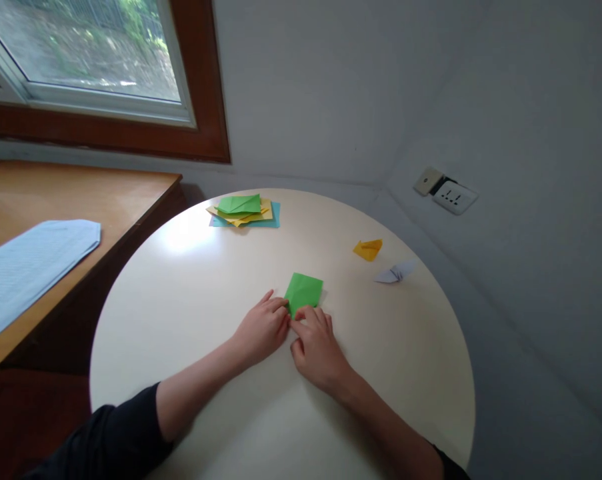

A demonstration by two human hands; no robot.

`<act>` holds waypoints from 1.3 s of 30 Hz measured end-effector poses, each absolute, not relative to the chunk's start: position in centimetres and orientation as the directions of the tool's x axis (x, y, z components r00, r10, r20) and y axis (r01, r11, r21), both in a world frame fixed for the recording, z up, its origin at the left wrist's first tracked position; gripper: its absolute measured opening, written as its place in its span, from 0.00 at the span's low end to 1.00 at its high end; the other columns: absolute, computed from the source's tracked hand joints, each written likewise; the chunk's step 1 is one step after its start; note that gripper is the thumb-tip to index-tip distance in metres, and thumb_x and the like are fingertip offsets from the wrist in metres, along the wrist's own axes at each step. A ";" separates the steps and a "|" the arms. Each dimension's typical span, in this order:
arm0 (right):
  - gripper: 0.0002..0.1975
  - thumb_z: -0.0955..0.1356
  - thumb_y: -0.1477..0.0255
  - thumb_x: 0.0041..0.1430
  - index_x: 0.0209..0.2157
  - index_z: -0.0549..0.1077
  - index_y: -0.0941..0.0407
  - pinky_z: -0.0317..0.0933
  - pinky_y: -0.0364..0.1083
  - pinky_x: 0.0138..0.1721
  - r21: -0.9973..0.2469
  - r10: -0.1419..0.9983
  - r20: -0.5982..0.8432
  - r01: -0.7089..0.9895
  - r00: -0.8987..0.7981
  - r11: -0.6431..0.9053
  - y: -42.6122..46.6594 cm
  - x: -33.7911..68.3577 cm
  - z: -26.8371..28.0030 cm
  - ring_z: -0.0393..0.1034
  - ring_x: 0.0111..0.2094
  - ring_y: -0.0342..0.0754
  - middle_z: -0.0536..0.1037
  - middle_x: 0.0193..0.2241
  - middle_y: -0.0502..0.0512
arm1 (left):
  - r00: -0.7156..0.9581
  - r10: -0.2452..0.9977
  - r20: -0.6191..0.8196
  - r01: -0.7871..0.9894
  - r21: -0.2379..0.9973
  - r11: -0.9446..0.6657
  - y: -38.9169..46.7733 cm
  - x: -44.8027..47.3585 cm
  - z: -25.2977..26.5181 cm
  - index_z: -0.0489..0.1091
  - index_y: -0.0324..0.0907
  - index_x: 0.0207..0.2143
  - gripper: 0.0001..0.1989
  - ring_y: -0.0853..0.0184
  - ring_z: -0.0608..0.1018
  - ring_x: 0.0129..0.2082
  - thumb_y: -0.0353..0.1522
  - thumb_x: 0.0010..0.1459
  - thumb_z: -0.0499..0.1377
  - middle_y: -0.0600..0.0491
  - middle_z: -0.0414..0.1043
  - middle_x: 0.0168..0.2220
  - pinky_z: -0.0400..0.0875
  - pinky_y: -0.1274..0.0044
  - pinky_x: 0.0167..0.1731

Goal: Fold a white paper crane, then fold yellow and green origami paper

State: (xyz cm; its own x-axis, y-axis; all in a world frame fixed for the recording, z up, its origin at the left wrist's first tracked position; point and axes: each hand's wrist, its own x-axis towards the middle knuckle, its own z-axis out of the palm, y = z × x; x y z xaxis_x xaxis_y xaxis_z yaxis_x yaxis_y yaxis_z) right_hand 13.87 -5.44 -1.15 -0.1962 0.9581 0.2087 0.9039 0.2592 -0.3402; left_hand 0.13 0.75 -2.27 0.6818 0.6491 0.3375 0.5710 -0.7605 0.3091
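A small green sheet of folding paper (305,292) lies on the round white table (195,313), turned at a slant. My left hand (265,327) is at its lower left edge, fingers bent and pressed onto the paper. At the near corner my right hand (318,343) has its fingers curled and touching the sheet. The fingertips of both hands almost meet there, and they cover that corner, so any crease under them is hidden.
Toward the table's far edge is a pile of coloured papers (241,208), green on top. A folded orange paper piece (369,249) and a folded white paper piece (395,273) lie to the right. Left stands a wooden desk (125,190) with white sheets (41,273).
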 end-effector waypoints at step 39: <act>0.05 0.67 0.70 0.53 0.28 0.75 0.56 0.62 0.46 0.40 -0.777 0.944 0.230 0.539 -0.236 0.324 -0.1 20.1 -1.4 0.71 0.35 0.46 0.78 0.30 0.53 | 0.538 0.749 0.385 0.516 0.553 -0.655 1.6 -0.3 -2.3 0.69 0.41 0.21 0.09 0.66 0.74 0.32 0.23 0.51 0.55 0.52 0.75 0.29 0.69 0.74 0.35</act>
State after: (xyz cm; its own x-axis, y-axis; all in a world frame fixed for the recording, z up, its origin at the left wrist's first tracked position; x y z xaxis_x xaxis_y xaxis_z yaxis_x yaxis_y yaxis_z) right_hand 20.13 -0.10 -1.44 -0.2357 0.9442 0.2302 0.5394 0.3241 -0.7771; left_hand -0.30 1.57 -2.35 0.5383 0.7495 0.3853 0.5156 -0.6546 0.5529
